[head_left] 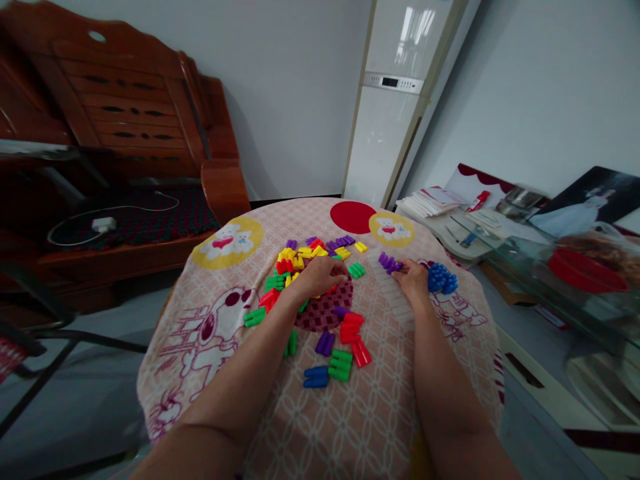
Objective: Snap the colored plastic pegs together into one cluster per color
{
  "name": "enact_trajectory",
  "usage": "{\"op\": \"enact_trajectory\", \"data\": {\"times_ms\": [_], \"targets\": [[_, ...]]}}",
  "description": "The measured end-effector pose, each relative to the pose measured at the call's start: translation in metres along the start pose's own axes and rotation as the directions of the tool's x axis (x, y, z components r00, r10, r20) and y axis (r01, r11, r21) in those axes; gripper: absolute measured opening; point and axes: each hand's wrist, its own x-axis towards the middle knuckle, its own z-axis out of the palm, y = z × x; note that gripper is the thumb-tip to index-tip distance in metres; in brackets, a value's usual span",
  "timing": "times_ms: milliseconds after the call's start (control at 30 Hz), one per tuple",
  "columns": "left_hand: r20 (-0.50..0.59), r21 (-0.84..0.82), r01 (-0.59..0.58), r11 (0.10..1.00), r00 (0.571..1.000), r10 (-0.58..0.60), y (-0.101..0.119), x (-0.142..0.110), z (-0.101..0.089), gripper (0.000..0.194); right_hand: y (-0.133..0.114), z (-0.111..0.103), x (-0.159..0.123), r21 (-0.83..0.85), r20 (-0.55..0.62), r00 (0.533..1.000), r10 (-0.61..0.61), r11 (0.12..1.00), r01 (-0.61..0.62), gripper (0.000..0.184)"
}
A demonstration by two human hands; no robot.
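Both forearms reach from the near edge over a round table covered with a pink cartoon-print tablecloth (210,333), on which small plastic building pieces of many colours lie scattered. The left hand (320,275) lies knuckles-up at the middle of the table with its fingers curled down into the pile of yellow, red and green pieces (290,263); whether it actually grips one cannot be told, since the fingertips are hidden under the hand. The right hand (413,277) rests further right, fingers bent loosely and touching a purple assembled piece (389,263) on its far-left side, though a firm hold on it cannot be made out. Just beside that hand on the right sits a cluster of blue pieces (442,279). A green piece (357,270) lies between the two hands. Nearer to the person lie red pieces (355,333), a purple piece (325,343), another green piece (341,365) and a blue piece (316,377). Far left stands a dark wooden bench (125,113) with a white charger and cable (103,225) on its seat. A tall white floor-standing unit (390,100) stands against the far wall, and a glass-topped table (525,260) with papers runs along the right.
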Motion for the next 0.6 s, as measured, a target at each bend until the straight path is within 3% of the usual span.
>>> {"op": "enact_trajectory", "data": {"times_ms": [233, 400, 500, 600], "targets": [[0.173, 0.01, -0.076, 0.997, 0.982, 0.073, 0.004, -0.002, 0.0, 0.025, -0.005, -0.003, 0.0, -0.045, 0.044, 0.999, 0.0, 0.999, 0.002, 0.052], [0.281, 0.098, -0.124, 0.987, 0.955, 0.092, 0.013, -0.007, -0.008, 0.026, -0.018, -0.015, -0.003, -0.104, -0.07, 0.997, -0.012, 0.995, 0.005, 0.051], [0.414, 0.071, -0.137, 0.988, 0.905, 0.096, 0.018, -0.01, -0.009, 0.028, -0.03, -0.019, -0.003, -0.062, -0.094, 0.994, -0.057, 0.997, 0.052, 0.044], [0.518, 0.092, -0.157, 0.983, 0.851, 0.087, 0.021, -0.01, 0.0, 0.037, -0.048, -0.021, -0.006, 0.079, 0.035, 0.995, -0.089, 0.993, 0.086, 0.039]]}}
